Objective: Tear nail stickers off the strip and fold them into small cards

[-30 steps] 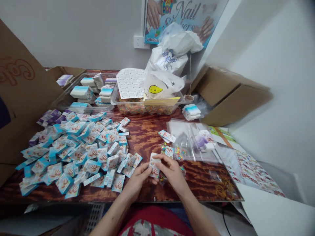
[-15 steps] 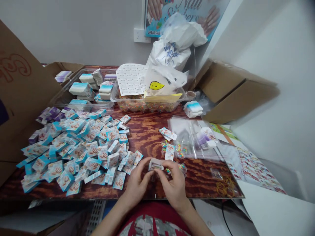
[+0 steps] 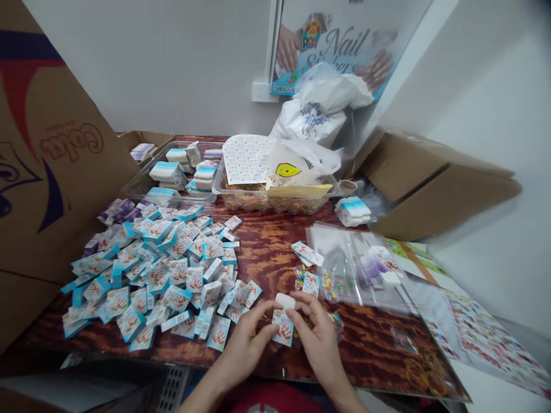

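Note:
Both my hands are over the wooden tabletop, near its front edge. My left hand (image 3: 246, 345) and my right hand (image 3: 317, 337) pinch a small printed box (image 3: 283, 328) with a hand design between them. A small white piece (image 3: 285, 300) sits just above it, touching my right fingers. To the left of my left hand lies a large pile of similar small boxes (image 3: 159, 275). Beyond my right hand lies a clear plastic bag (image 3: 340, 267) with loose colourful bits (image 3: 329, 287) on it.
A plastic tub of colourful bits (image 3: 275, 201) and a tray of stacked boxes (image 3: 170, 183) stand at the back. White plastic bags (image 3: 312, 117) lean on the wall. Cardboard flaps (image 3: 55, 160) rise at the left, rubber bands (image 3: 424, 367) and sticker sheets (image 3: 486, 344) lie right.
The white piece now sits apart, above the printed box, which my hands hold upright instead of joined to it. The whole view has shifted slightly with my head.

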A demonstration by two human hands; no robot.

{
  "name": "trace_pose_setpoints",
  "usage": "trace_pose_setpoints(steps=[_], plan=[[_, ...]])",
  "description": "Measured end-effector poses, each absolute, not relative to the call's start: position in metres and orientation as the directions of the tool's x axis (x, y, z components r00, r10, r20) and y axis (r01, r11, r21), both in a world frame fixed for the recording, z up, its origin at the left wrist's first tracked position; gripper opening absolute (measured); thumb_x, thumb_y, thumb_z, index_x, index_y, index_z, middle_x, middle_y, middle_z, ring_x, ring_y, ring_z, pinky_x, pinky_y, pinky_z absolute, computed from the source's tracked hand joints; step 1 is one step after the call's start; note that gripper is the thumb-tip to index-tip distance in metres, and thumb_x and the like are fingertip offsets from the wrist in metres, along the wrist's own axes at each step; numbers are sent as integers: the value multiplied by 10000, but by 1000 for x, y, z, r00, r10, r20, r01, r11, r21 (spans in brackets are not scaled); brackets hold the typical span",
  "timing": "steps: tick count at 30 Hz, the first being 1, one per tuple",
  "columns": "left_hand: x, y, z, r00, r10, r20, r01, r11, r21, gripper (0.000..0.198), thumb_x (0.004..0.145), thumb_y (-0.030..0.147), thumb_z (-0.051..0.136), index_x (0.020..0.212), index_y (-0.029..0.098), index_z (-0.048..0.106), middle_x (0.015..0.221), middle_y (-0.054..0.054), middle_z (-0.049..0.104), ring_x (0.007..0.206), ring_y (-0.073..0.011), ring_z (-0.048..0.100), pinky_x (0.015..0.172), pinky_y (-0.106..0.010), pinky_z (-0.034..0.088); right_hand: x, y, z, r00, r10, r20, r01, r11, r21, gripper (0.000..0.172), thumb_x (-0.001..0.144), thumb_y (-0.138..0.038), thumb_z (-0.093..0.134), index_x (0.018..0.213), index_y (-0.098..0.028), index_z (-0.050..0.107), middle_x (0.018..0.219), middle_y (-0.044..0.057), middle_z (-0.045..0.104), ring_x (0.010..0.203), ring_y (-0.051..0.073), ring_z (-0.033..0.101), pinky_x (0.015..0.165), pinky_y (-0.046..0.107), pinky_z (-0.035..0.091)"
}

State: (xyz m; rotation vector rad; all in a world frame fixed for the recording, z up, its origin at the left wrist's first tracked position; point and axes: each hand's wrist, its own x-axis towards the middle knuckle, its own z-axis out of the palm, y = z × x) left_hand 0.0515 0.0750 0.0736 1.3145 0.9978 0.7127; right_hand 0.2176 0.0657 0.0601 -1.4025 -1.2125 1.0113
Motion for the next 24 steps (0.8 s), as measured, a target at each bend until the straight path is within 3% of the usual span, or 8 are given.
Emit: trace_pose_setpoints(steps=[3,8,12,15,24], plan=[[50,76,73,391,910,-137,135,91,987,259,916,250,533,1169,234,587,1104,-24,651,963,-176,609,878,-286,474,216,70,66,76,997,-8,182,-22,-983,260,892,-346,571,1097,-196,626,893,42,694,833,187,649,747,256,496],[50,73,64,317,930,-189,72,175,982,318,920,273,519,1226,242,437,1081,-37,621,934,-187,621,763,-293,507,219,73,75,-128,991,42,229,71,-971,204,918,-337,535,838,-190,652,882,42,657,866,187,609,784,264,451],[48,69,63,358,919,-162,215,88,973,322,911,232,528,1227,236,466,1092,-43,641,1028,-201,598,916,-337,440,223,72,64,-75,990,-118,151,-106,-983,209,851,-368,620,764,-178,610,723,1,593,696,151,544,653,247,415],[47,69,65,405,900,-161,218,76,973,392,918,230,517,1300,254,432,1121,-40,643,1043,-201,597,929,-339,435,224,74,57,-34,975,-218,8,-217,-976,248,773,-398,697,753,-169,603,658,-23,550,623,126,488,588,232,373],[47,72,62,409,901,-148,200,70,977,455,923,241,515,1361,271,394,1097,-39,635,1006,-204,611,907,-341,461,223,79,57,53,955,-292,-166,-280,-946,302,635,-388,803,626,-157,609,591,-28,546,586,113,456,577,237,334]])
